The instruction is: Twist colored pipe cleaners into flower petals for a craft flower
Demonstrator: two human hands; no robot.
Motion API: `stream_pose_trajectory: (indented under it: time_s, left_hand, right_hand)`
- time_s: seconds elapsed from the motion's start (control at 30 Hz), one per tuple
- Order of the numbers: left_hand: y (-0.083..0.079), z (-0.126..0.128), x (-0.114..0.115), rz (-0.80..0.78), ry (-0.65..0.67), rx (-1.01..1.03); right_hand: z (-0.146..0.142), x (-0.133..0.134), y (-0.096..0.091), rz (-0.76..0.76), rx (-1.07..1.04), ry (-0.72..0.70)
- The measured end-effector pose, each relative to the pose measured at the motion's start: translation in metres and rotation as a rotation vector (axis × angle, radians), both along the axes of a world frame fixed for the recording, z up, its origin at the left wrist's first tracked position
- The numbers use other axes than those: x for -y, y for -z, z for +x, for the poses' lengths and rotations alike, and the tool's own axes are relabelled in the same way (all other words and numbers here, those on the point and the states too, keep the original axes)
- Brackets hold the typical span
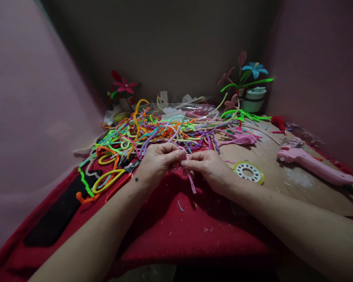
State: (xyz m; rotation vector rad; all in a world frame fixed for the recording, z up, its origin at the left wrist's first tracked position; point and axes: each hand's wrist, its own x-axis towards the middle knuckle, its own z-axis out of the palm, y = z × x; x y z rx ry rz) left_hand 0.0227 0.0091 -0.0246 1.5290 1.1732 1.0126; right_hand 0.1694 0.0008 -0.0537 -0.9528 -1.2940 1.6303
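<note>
Red cloth (220, 244) covers our desk (159, 244), leaving us a strip of room, flecked with scraps (180, 206), between our hands and the near edge. Our left hand (160, 159) and right hand (204, 164) are pinched nearly closed on one fuzzy pink stem (191, 184) just above it. We count one yellow-handled scissors (121, 172), one ring-shaped tape roll (256, 172) and one smooth pink glue gun (314, 161), beside a tangled, uncountable heap of fuzzy stems (161, 131).

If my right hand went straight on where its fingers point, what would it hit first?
Most likely your left hand, just ahead of the right hand, where both pinch the pink fuzzy stem; the exact depth between them is unclear.
</note>
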Motion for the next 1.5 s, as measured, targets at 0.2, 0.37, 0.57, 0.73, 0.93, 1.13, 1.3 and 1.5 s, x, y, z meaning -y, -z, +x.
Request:
stream_pose_trajectory:
  time_s: [0.2,0.37,0.57,0.73,0.93,1.13,1.3,1.5]
  left_hand:
    - [0.001,0.0,0.001,-0.03,0.029,0.006]
    - [0.003,0.002,0.003,-0.053,0.019,0.062]
    - [0.003,0.001,0.003,-0.121,0.091,0.076]
    - [0.002,0.004,0.004,-0.093,0.032,0.062]
    - [0.002,0.006,0.006,-0.003,-0.015,0.104]
    - [0.006,0.005,0.004,-0.042,0.006,0.184]
    - [0.006,0.007,0.007,-0.011,-0.012,0.169]
    - [0.003,0.01,0.009,0.036,-0.141,0.063]
  right_hand:
    - [0.0,-0.004,0.005,-0.143,-0.15,-0.085]
    - [0.001,-0.006,0.008,-0.14,-0.182,-0.142]
    - [0.0,0.0,0.001,-0.059,-0.043,-0.108]
    - [0.0,0.0,0.0,-0.042,-0.022,-0.115]
    - [-0.001,0.001,-0.001,-0.03,-0.061,-0.102]
    - [-0.002,0.0,0.002,0.0,-0.053,-0.098]
    - [0.001,-0.003,0.004,-0.02,-0.09,-0.143]
    - [0.001,-0.002,0.001,0.037,-0.02,-0.135]
